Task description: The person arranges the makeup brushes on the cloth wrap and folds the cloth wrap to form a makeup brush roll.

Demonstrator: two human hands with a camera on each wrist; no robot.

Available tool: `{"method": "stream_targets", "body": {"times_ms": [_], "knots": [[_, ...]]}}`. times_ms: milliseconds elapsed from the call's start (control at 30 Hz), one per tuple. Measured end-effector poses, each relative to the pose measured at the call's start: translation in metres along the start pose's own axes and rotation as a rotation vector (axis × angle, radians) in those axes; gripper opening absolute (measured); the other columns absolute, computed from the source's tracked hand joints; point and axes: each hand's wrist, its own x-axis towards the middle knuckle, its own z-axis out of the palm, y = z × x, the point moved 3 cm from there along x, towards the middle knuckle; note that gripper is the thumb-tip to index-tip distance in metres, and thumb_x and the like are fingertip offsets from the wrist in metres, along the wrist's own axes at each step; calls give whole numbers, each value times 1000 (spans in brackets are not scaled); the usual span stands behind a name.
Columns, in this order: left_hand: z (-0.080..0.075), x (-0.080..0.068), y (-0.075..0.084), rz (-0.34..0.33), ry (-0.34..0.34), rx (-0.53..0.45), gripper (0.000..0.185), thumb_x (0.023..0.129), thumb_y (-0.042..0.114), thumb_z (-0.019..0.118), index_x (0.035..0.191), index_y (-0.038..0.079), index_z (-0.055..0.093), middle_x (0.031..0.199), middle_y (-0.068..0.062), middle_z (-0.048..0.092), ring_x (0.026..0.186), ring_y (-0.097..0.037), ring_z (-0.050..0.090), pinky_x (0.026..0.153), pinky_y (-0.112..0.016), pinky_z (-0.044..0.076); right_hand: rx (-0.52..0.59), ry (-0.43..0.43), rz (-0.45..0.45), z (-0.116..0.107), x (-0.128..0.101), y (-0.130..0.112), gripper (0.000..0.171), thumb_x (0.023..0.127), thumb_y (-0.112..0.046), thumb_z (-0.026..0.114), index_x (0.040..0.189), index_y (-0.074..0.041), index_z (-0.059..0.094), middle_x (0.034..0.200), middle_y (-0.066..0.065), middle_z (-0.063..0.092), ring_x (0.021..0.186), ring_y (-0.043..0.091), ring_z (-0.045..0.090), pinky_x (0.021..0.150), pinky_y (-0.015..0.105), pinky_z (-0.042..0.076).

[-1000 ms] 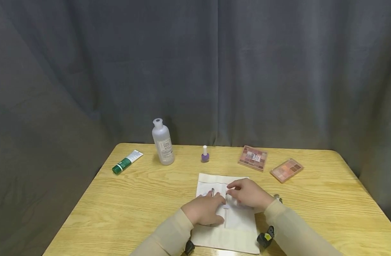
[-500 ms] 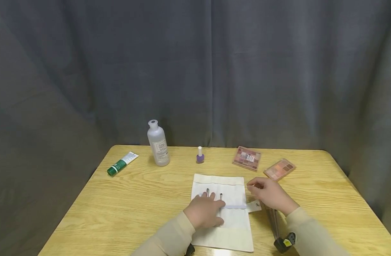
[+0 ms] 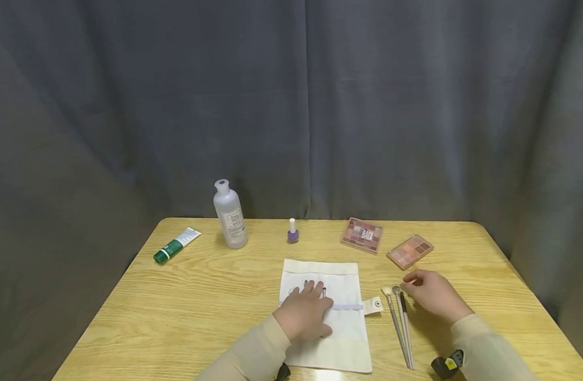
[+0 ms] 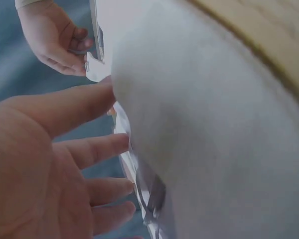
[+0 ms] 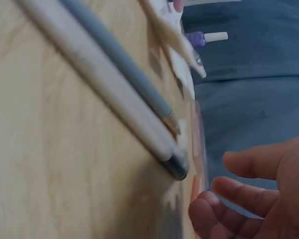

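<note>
My left hand (image 3: 304,313) rests with spread fingers on a white cloth brush roll (image 3: 346,341) that lies unrolled on the table. Two brush tips, one of them a small dark tip (image 3: 324,292), show beyond the fingers; the rest of those brushes is covered. A snap tab (image 3: 373,305) sticks out at the roll's right side. Three makeup brushes (image 3: 402,330) lie side by side to the right of it. My right hand (image 3: 434,295) is right at their upper ends, fingers loosely bent. In the right wrist view its fingertips (image 5: 234,162) stand apart from the brush handles (image 5: 99,74), holding nothing.
Along the back of the wooden table (image 3: 200,317) are a green and white tube (image 3: 177,246), a clear bottle (image 3: 231,219), purple nail polish (image 3: 293,233) and two eyeshadow palettes, one square (image 3: 361,235) and one oblong (image 3: 410,252). A dark curtain (image 3: 391,106) hangs behind.
My right hand has moved right, from over the brush roll to beside the loose brushes, uncovering the snap tab. The left hand stays on the roll. The head view has shifted slightly.
</note>
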Motion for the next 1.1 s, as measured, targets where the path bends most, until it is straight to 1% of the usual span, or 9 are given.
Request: {"method": "stream_targets", "body": {"times_ms": [67, 167, 233, 367, 533, 733, 867, 1100], "knots": [[0, 1, 1, 16, -7, -2, 59, 87, 43, 72, 140, 20, 59, 158, -17, 39, 148, -36, 32, 115, -57, 34, -7, -25, 15, 2, 1, 4, 36, 98, -25, 64, 117, 5, 66, 104, 19, 70, 85, 23, 67, 70, 41, 55], [2, 3, 2, 35, -20, -1, 61, 88, 43, 73, 142, 19, 57, 156, -18, 41, 146, -36, 35, 114, -54, 36, 7, -52, 27, 5, 2, 8, 38, 97, -27, 66, 118, 5, 66, 103, 17, 71, 82, 20, 66, 67, 37, 55], [3, 4, 2, 40, -27, -6, 63, 88, 42, 74, 143, 19, 56, 156, -19, 42, 145, -37, 37, 114, -51, 37, 22, -67, 30, 8, 2, 9, 39, 96, -28, 67, 118, 5, 65, 103, 15, 71, 79, 18, 65, 66, 35, 54], [4, 5, 1, 41, -43, -32, 64, 87, 40, 75, 145, 20, 54, 156, -20, 41, 144, -36, 38, 113, -49, 40, 46, -79, 31, 11, 3, 8, 40, 95, -27, 69, 119, 5, 64, 101, 13, 71, 75, 16, 65, 64, 33, 53], [4, 7, -1, 28, -64, -84, 61, 87, 37, 73, 145, 23, 55, 157, -19, 40, 145, -36, 37, 112, -50, 40, 49, -87, 7, 15, 4, 4, 40, 95, -27, 68, 120, 5, 65, 97, 10, 70, 75, 16, 63, 64, 33, 52], [4, 9, -2, 24, -66, -132, 58, 88, 36, 72, 144, 25, 57, 157, -19, 40, 145, -36, 37, 111, -53, 40, 22, -86, -15, 18, 7, 1, 37, 90, -20, 73, 118, 4, 65, 92, 8, 66, 75, 18, 58, 63, 34, 48], [3, 9, -3, 15, -76, -150, 58, 89, 36, 72, 144, 26, 56, 158, -18, 39, 146, -35, 36, 113, -52, 38, 16, -85, -7, 18, 8, 2, 34, 88, -15, 74, 116, 2, 66, 90, 8, 64, 72, 18, 58, 62, 33, 48], [3, 9, -4, 10, -81, -179, 58, 88, 34, 72, 143, 26, 57, 158, -17, 38, 147, -35, 35, 114, -52, 37, 24, -75, -2, 21, 8, 2, 33, 86, -14, 75, 114, 2, 66, 89, 8, 64, 73, 18, 57, 62, 32, 48]]}}
